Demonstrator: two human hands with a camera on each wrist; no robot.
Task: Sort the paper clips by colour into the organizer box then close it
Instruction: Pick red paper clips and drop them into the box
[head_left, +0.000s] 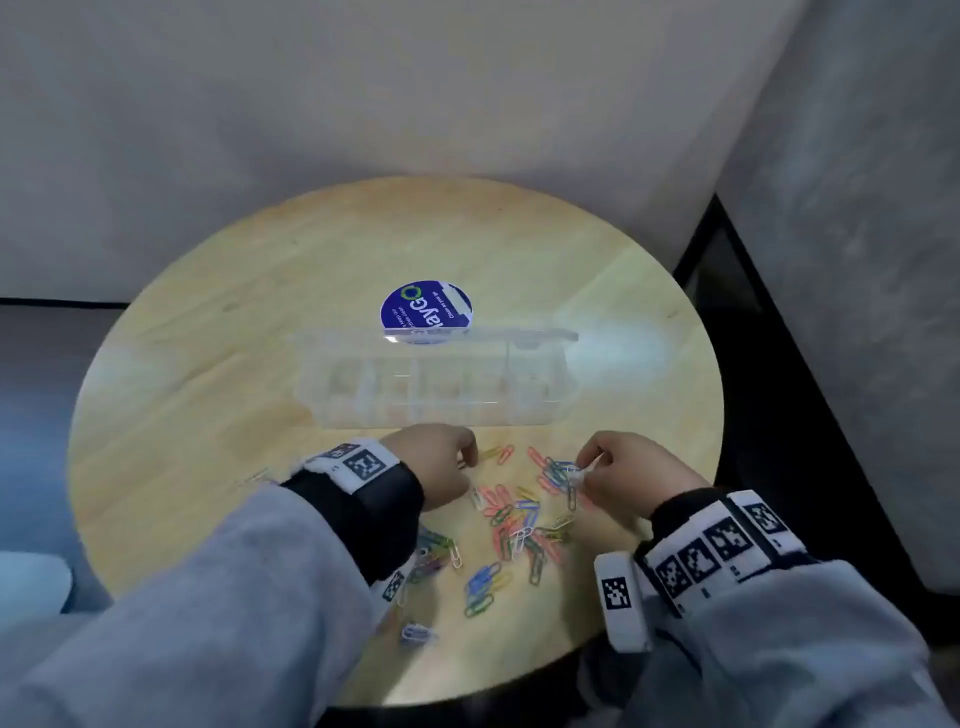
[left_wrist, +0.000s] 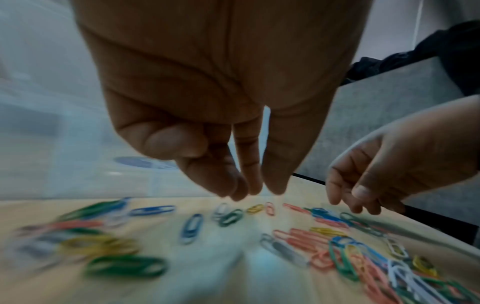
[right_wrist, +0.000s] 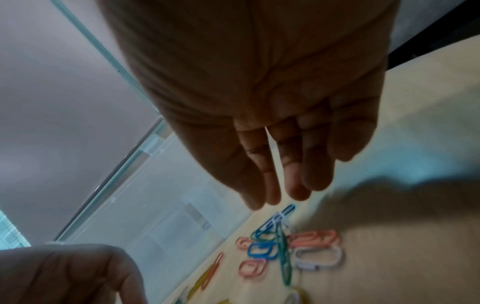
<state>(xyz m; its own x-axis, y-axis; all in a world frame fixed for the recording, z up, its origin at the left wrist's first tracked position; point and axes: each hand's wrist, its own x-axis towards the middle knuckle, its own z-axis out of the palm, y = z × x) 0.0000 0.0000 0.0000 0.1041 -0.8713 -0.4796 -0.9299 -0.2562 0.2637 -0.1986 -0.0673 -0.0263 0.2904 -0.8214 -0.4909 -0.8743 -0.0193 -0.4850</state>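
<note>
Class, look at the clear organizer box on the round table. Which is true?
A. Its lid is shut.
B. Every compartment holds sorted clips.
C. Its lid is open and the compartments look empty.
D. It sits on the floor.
C: the organizer box stands open, and the paper clips lie loose on the table.

Left wrist view: paper clips (left_wrist: 124, 265) at 7 o'clock motion-blurred. Organizer box (head_left: 431, 379) compartments hazy, contents unreadable. Right hand (head_left: 631, 475): grip on clips unclear.

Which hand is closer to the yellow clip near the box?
The left hand. Its fingers hang just beside the yellow clip, while the right hand is off to the clip's other side, over the tangled clips.
</note>
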